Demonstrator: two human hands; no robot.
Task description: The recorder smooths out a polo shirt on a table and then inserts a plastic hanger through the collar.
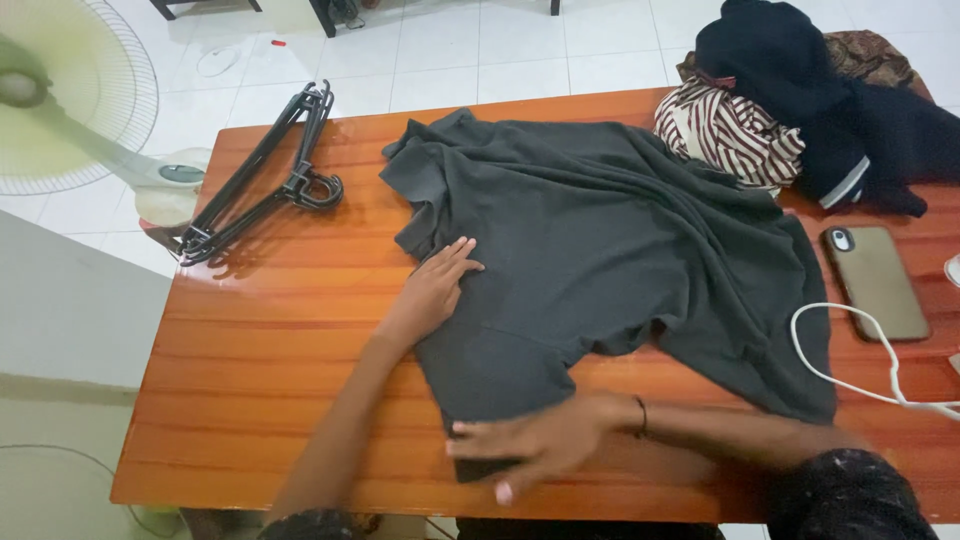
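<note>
Pressing: your left hand (432, 290) lies flat, fingers spread, on the grey shirt (600, 250).
Right hand (525, 445): blurred, open on the shirt's lower edge.
Table (270, 330): black hangers (270, 175) nearby.

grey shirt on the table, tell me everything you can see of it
The grey shirt is dark charcoal, soft and matte, like cotton knit. It lies spread flat but rumpled across the wooden table, with creases running diagonally and its left edge folded over. A sleeve reaches toward the near edge. The left hand presses flat on its left side; the right hand lies on the near sleeve end. Its far corner touches a striped garment, and a white cable sits by its right edge.
</note>
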